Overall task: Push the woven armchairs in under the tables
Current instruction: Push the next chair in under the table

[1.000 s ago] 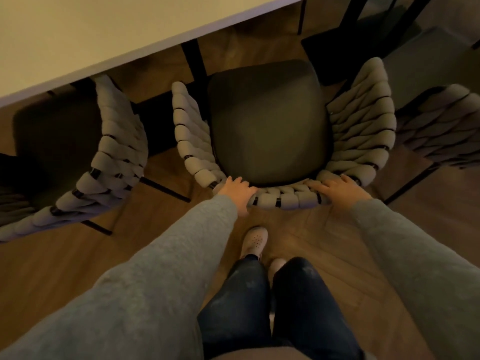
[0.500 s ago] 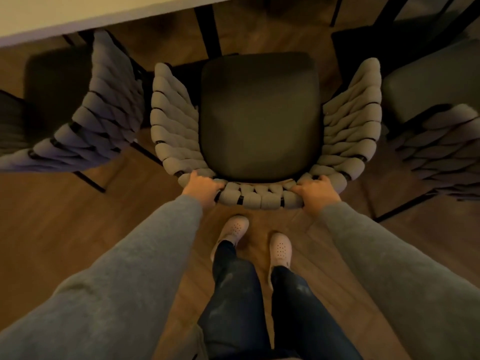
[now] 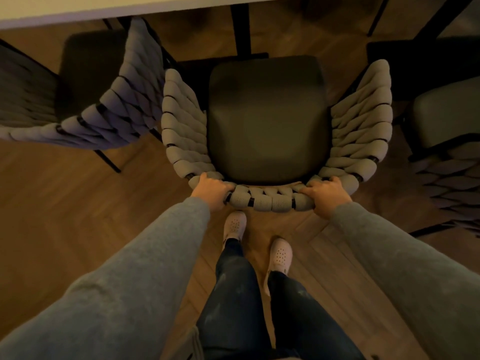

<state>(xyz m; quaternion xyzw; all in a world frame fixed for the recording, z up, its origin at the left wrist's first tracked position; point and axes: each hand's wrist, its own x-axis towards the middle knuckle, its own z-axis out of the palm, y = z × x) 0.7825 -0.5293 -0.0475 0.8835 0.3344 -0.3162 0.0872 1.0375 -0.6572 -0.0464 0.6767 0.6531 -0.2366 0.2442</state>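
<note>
Down at the backrest, both hands are locked on: the left hand (image 3: 211, 189) has curled over the woven top rail near its left corner, and the right hand (image 3: 324, 192) is clamped round the rail on the other side. A second ago those fingers lay looser on the weave; now they wrap it, so the grip is set. The woven armchair (image 3: 267, 120) has squared up too. It was skewed a moment back, and now its dark seat points straight at the worktop (image 3: 78, 10), whose pale edge has slid up to the very top of view. The seat's front sits just short of that edge, near a dark table leg (image 3: 241, 29), so by my reading the chair is lined up but not yet tucked under. The feet have stepped in close behind the rail, left shoe (image 3: 235, 224) ahead of the right. The neighbouring chair (image 3: 109, 118) on the left stands angled, close beside this one's arm, and another chair (image 3: 446, 157) waits on the right. A straight push looks next; watch that left arm for a snag.
</note>
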